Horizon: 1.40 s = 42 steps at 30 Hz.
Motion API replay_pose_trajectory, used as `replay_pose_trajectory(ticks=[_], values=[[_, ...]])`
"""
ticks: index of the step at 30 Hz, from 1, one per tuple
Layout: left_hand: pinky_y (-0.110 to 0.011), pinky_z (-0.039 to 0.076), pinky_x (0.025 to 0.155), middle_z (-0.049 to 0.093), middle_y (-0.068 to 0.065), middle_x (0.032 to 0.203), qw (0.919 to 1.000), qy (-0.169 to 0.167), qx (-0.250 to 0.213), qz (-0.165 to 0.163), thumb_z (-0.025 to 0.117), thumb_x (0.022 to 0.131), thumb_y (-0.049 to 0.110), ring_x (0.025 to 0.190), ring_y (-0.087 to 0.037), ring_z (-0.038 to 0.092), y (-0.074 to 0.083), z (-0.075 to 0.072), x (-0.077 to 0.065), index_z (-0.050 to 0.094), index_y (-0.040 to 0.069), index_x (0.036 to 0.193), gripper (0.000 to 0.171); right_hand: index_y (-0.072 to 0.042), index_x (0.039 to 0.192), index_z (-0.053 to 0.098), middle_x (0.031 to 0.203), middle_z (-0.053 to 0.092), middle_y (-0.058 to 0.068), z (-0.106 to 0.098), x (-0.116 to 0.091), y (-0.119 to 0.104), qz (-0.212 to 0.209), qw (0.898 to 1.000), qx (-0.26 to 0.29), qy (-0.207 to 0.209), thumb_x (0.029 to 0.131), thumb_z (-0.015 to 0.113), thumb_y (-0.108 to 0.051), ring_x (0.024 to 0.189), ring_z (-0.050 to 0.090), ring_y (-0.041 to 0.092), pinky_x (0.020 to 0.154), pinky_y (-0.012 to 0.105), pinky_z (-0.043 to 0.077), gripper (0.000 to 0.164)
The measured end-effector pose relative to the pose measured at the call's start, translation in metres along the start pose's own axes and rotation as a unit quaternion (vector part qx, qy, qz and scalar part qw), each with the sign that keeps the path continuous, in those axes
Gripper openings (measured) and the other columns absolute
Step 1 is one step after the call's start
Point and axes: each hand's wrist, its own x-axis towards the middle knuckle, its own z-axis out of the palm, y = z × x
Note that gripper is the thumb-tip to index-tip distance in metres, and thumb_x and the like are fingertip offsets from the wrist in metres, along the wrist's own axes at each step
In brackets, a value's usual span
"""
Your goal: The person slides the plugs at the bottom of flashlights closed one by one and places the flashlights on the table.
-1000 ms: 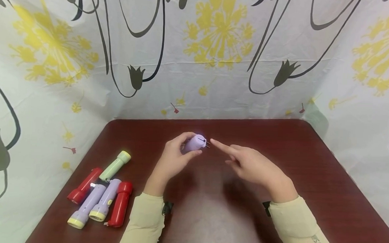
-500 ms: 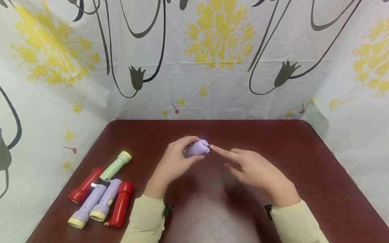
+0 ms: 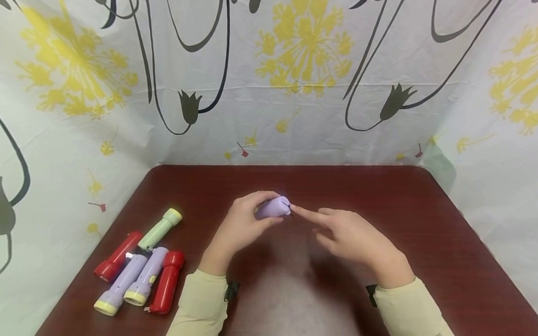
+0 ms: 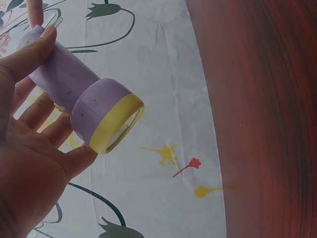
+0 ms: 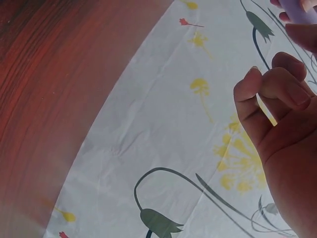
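Observation:
A lavender flashlight [image 3: 272,207] with a yellow lens ring is held above the table by my left hand [image 3: 241,224], thumb on one side and fingers on the other. In the left wrist view the lens end of the flashlight [image 4: 69,77] points down and right. My right hand [image 3: 352,234] stretches its index finger to the tail end, where the fingertip touches by thin metal prongs. Its other fingers are loosely curled and hold nothing, as the right wrist view shows of the right hand [image 5: 292,144].
On the left of the dark red table [image 3: 428,245] lies a group of flashlights: a green one [image 3: 159,230], a red one [image 3: 118,256], two lavender ones [image 3: 121,284] and another red one [image 3: 167,284]. A patterned cloth [image 3: 298,124] hangs behind and at the sides.
Both hands have lowered slightly. My right index finger has come onto the flashlight's tail end, and the prongs that stuck straight out there now show less.

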Motion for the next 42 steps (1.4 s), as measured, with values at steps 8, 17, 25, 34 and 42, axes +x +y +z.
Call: replay_pose_trajectory(ticks=[8,17,25,34,42], values=[[-0.044,0.062,0.098,0.078,-0.001,0.122,0.9995,0.000,0.001,0.031,0.091,0.085,0.017,0.113,-0.021,0.072,-0.002,-0.003,0.001,0.077,0.017,0.127,0.045,-0.045,0.156,0.050,0.077,0.050,-0.016,0.000,0.001,0.000,-0.022,0.999,-0.010,0.024,0.088,0.082,-0.008,0.067,0.043,0.003,0.067,0.022,0.045,0.084],[-0.041,0.063,0.098,0.080,-0.004,0.123,0.9986,-0.017,-0.006,0.050,0.091,0.085,0.016,0.114,-0.020,0.074,0.001,-0.005,-0.001,0.077,0.015,0.131,0.049,-0.041,0.148,0.062,0.072,0.059,-0.019,0.000,0.003,-0.001,-0.038,0.998,0.018,0.045,0.084,0.086,-0.004,0.065,0.043,0.000,0.065,0.019,0.045,0.078],[-0.041,0.063,0.098,0.080,-0.005,0.125,0.9974,-0.015,0.015,0.068,0.091,0.084,0.017,0.116,-0.021,0.075,0.006,-0.007,0.000,0.077,0.014,0.131,0.049,-0.036,0.146,0.065,0.074,0.064,-0.017,-0.002,0.003,-0.001,-0.053,0.996,0.017,0.063,0.080,0.085,0.003,0.064,0.042,-0.001,0.064,0.020,0.046,0.079],[-0.041,0.063,0.097,0.079,-0.003,0.125,0.9982,-0.031,0.006,0.052,0.090,0.086,0.017,0.115,-0.020,0.075,0.008,-0.003,-0.002,0.076,0.016,0.132,0.048,-0.032,0.143,0.068,0.073,0.062,-0.017,-0.001,0.002,-0.002,-0.059,0.995,0.024,0.074,0.080,0.085,0.002,0.064,0.042,-0.002,0.064,0.019,0.045,0.073],[-0.042,0.063,0.097,0.078,-0.002,0.128,0.9977,-0.058,-0.013,0.032,0.089,0.088,0.019,0.112,-0.018,0.073,0.014,0.001,-0.003,0.075,0.015,0.135,0.049,-0.028,0.138,0.073,0.073,0.060,-0.016,-0.005,0.003,-0.002,-0.072,0.993,0.028,0.089,0.081,0.083,0.003,0.064,0.041,-0.001,0.063,0.019,0.044,0.066]])
